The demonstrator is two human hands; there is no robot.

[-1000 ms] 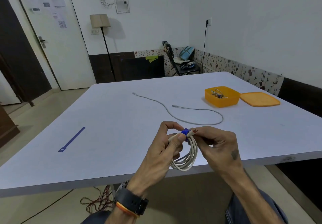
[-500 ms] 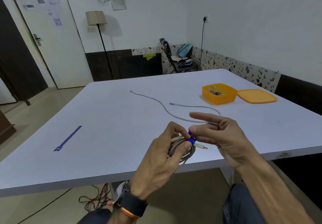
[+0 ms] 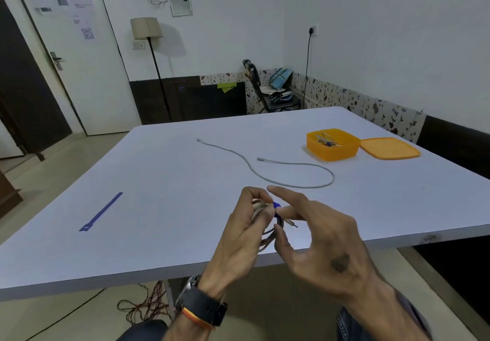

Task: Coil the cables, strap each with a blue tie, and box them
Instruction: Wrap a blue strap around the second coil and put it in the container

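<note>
My left hand (image 3: pixel 238 234) grips a coiled beige cable (image 3: pixel 267 236) just above the near edge of the white table (image 3: pixel 172 181). A blue tie (image 3: pixel 276 205) is wrapped round the coil at its top. My right hand (image 3: pixel 323 240) pinches at the tie and coil with thumb and middle finger, its index finger sticking out straight. One plug end pokes out to the right of the tie. A second, grey cable (image 3: pixel 305 164) lies uncoiled in a loop in the middle of the table. A spare blue tie (image 3: pixel 102 211) lies flat at the left.
An open orange box (image 3: pixel 331 152) with small cables inside stands at the far right, its orange lid (image 3: pixel 389 148) flat beside it. Wires lie tangled on the floor under the table. A chair and a floor lamp stand by the far wall.
The coil has turned from hanging down in front of the table edge to lying sideways in my left hand. My right hand's index finger has straightened while the other fingers stay at the tie.
</note>
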